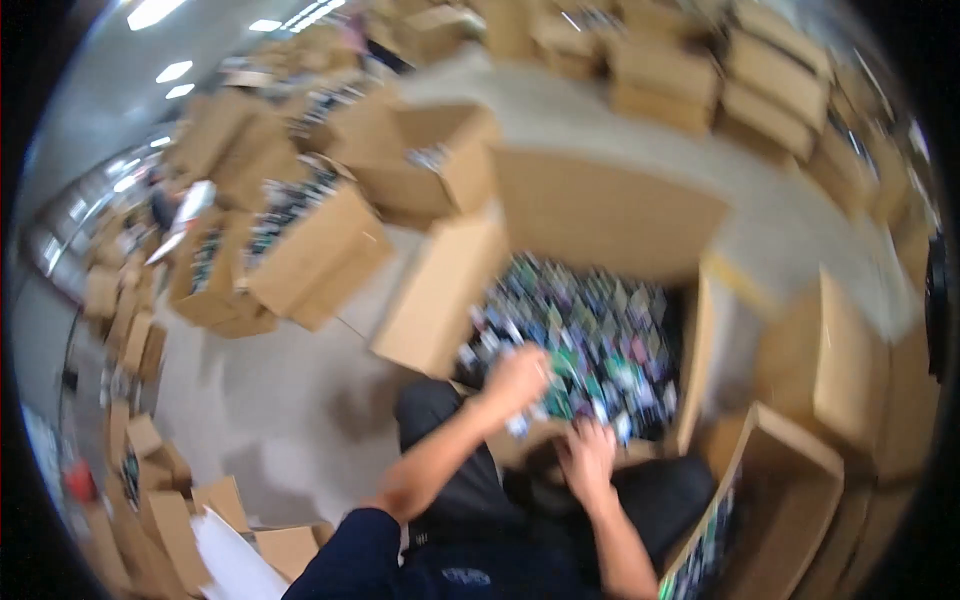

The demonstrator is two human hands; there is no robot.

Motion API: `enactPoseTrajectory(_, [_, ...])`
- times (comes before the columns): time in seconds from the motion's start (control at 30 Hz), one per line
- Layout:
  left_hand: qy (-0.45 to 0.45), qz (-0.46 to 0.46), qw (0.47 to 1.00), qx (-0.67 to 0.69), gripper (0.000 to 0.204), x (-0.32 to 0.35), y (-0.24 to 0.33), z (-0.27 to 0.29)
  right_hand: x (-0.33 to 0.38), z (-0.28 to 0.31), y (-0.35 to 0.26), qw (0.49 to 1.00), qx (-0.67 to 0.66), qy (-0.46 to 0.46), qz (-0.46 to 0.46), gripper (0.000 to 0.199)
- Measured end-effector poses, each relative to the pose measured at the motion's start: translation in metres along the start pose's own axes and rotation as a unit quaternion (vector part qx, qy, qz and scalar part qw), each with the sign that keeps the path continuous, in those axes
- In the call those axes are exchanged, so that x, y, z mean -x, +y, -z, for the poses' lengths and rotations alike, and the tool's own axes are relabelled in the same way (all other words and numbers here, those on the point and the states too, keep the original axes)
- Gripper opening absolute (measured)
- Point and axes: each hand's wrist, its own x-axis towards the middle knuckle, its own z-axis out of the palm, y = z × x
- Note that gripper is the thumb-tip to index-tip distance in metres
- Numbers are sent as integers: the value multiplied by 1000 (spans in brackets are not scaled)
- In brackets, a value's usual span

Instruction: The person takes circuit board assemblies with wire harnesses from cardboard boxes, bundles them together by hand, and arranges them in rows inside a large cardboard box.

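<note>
The person is sitting on the grey floor [300,400] and reaching both hands into a large open cardboard box [610,215] lying directly ahead, its flaps folded outward. The box is holding a dense heap of small flat packets [600,340] — mostly teal, green, purple and dark, with pale patches on them, too blurred to make out further. The left hand [515,378] is pressing down at the near left edge of the heap, knuckles up; its fingers are curling into the packets, but whether they are gripping one cannot be told through the motion blur. The right hand [587,458] is lying lower, at the box's near rim beside a few pale packets, fingers spread loosely and closing on nothing that shows. Just beside the right knee a smaller open carton [790,490] is standing, with a strip of green and dark packets showing along its inner edge. Further off to the left, more open brown cartons [300,250] are sitting tilted on the floor — some showing similar dark packets inside. Sealed brown boxes [700,70] are stacked in rows along the far side.
</note>
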Motion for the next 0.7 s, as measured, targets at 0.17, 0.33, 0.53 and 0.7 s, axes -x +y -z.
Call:
enactPoseTrajectory(0.17, [-46,36,998,35,21,15,-15,-16,-4,-6,1,996,-86,12,-12,14])
enactPoseTrajectory(0.33, [9,16,996,85,18,8,-5,-38,-28,33,27,968,-211,42,-131,10])
enactPoseTrajectory(0.53, [151,173,937,265,18,15,-31,-31,-116,9,46,995,-62,-13,-71,34])
enactPoseTrajectory(0.7, [64,230,968,71,34,15,-22,-14,-134,-46,61,970,71,-227,-51,74])
